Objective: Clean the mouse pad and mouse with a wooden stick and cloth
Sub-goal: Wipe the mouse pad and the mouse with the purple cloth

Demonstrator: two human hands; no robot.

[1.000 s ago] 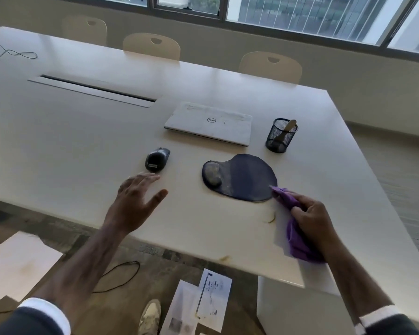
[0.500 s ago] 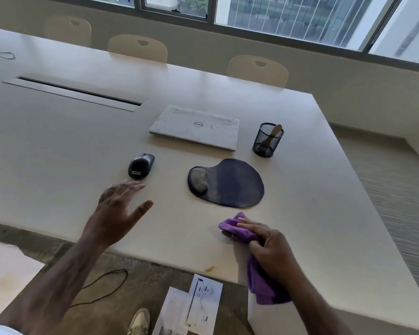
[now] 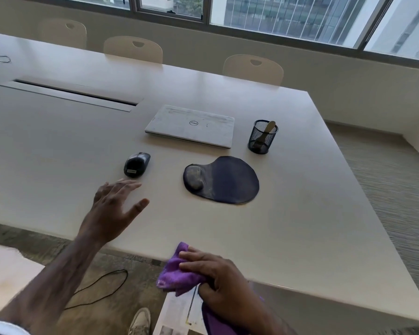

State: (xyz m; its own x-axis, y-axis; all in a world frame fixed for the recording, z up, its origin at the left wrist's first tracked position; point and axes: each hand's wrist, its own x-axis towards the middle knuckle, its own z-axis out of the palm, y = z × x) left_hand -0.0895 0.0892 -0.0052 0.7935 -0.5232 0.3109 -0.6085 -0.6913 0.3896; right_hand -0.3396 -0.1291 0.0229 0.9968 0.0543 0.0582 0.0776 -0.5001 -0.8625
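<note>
A dark blue mouse pad [image 3: 228,181] with a wrist rest lies flat on the white table [image 3: 300,226]. To its left sits a black mouse [image 3: 136,164]. A wooden stick [image 3: 267,130] leans inside a black mesh cup [image 3: 262,137] behind the pad. My left hand [image 3: 114,209] hovers open over the table, fingertips just short of the mouse. My right hand [image 3: 218,274] grips a purple cloth [image 3: 177,272] at the table's near edge, well in front of the pad.
A closed white laptop [image 3: 191,125] lies behind the mouse and pad. A long cable slot [image 3: 68,95] runs across the table at the left. Beige chairs [image 3: 253,68] line the far side. Papers [image 3: 179,313], a black cable and a shoe are on the floor below.
My right hand has drawn the purple cloth from the pad's right edge back across the table to its near edge. My left hand stays open near the mouse.
</note>
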